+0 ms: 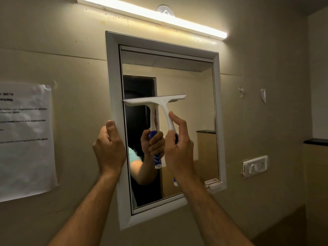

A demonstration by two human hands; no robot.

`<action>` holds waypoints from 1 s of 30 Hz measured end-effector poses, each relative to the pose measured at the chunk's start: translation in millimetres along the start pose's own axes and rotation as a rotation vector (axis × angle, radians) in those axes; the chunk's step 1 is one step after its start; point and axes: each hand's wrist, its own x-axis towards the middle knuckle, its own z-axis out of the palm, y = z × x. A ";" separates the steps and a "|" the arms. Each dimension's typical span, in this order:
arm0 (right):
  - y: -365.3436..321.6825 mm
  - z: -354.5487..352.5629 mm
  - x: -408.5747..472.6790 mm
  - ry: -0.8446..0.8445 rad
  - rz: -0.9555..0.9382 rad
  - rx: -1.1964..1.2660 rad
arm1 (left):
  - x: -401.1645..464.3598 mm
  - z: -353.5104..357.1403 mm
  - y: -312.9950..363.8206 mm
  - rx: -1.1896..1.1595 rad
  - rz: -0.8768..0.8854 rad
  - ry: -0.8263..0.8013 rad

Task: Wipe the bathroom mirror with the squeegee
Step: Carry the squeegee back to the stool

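Observation:
A white-framed mirror hangs on the beige wall. My right hand grips the blue-and-white handle of a squeegee, forefinger stretched up along the white neck. The squeegee's wide white blade lies level against the glass at mid height, reaching from the left frame edge past the middle of the mirror. My left hand holds the left side of the mirror frame, thumb up along its outer edge. The glass reflects the squeegee, a hand and a dark doorway.
A lit tube light runs above the mirror. A printed paper notice is stuck to the wall on the left. A white switch plate and a dark shelf edge are on the right.

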 end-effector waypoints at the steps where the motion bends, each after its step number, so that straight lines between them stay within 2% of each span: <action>1: 2.4 -1.9 -8.2 -0.011 0.014 0.014 | -3.8 -0.8 -2.3 -0.003 -0.005 -0.009; 8: 26.7 -7.8 -62.5 -0.045 0.077 0.027 | -34.3 -12.2 -29.2 -0.027 -0.086 -0.113; 12: 25.9 -4.5 -89.2 -0.006 0.122 0.026 | -41.4 -30.9 -48.2 -0.016 -0.062 -0.210; 15: 19.6 4.6 -105.3 0.057 0.140 0.015 | -49.0 -57.5 -67.4 0.008 -0.047 -0.221; 20: -6.4 31.2 -135.3 0.085 0.189 0.025 | -54.8 -115.6 -93.4 0.091 -0.016 -0.215; 24: -37.0 61.7 -170.3 0.102 0.216 -0.025 | -58.9 -176.6 -110.3 0.183 0.024 -0.279; 30: -83.9 112.5 -247.3 -0.010 0.312 -0.010 | -78.3 -294.2 -138.5 0.375 0.065 -0.395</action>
